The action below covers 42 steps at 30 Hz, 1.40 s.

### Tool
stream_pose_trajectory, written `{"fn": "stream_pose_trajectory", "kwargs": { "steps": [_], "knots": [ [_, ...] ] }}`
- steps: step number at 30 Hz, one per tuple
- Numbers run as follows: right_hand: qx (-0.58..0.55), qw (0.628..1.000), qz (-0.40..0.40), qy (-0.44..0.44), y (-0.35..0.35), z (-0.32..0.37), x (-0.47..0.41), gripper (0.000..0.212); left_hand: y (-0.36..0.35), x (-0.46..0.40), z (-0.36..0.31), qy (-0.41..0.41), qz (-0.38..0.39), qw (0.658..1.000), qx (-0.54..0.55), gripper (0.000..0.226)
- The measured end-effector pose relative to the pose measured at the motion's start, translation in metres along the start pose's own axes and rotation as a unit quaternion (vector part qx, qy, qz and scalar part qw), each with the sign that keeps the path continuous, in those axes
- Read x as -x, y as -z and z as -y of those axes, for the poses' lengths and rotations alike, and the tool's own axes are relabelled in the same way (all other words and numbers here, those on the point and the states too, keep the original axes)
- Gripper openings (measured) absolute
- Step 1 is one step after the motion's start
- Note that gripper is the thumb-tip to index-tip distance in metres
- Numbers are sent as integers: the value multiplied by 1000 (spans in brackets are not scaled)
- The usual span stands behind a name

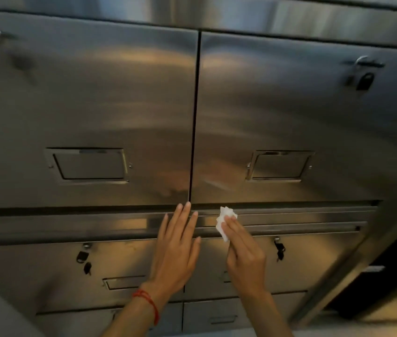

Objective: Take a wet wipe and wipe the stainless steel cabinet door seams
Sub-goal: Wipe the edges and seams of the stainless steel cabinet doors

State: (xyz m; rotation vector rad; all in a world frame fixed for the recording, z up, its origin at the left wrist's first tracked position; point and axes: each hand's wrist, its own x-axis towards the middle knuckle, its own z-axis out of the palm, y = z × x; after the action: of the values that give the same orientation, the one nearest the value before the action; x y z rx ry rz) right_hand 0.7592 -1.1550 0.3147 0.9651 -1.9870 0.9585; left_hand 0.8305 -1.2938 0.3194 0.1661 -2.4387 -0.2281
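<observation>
A stainless steel cabinet fills the view, with two large upper doors split by a dark vertical seam. Below them runs a horizontal seam and rail. My right hand presses a crumpled white wet wipe against that horizontal rail, just right of the vertical seam's lower end. My left hand lies flat on the steel with straight fingers, its fingertips at the foot of the vertical seam. A red string bracelet is on the left wrist.
Recessed handles sit low on the left door and the right door. Padlocks hang at the upper right, lower left and lower right. Smaller doors lie below. A dark opening is at the right.
</observation>
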Motion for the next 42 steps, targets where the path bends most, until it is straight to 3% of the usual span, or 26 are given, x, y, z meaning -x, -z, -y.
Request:
{"fn": "stream_pose_trajectory", "kwargs": {
  "steps": [4, 10, 14, 21, 28, 42],
  "knots": [
    [2, 1000, -21, -2, -22, -7, 22, 25, -26, 18, 14, 9, 16, 1000, 12, 50],
    [10, 1000, -27, 1, -48, -13, 49, 26, -58, 43, 23, -2, 7, 1000, -9, 47],
    [-21, 999, -26, -15, -64, -17, 58, 40, -72, 49, 28, 22, 15, 1000, -16, 52],
    [-48, 998, -46, -2, -94, -28, 75, 31, -105, 63, 43, 25, -11, 1000, -4, 50],
    [-26, 995, -90, 40, -119, -37, 81, 26, -131, 72, 57, 1, -28, 997, -75, 54],
    [19, 991, -109, 80, -148, -45, 85, 25, -140, 57, 68, 0, -110, 988, -113, 50]
  ]
}}
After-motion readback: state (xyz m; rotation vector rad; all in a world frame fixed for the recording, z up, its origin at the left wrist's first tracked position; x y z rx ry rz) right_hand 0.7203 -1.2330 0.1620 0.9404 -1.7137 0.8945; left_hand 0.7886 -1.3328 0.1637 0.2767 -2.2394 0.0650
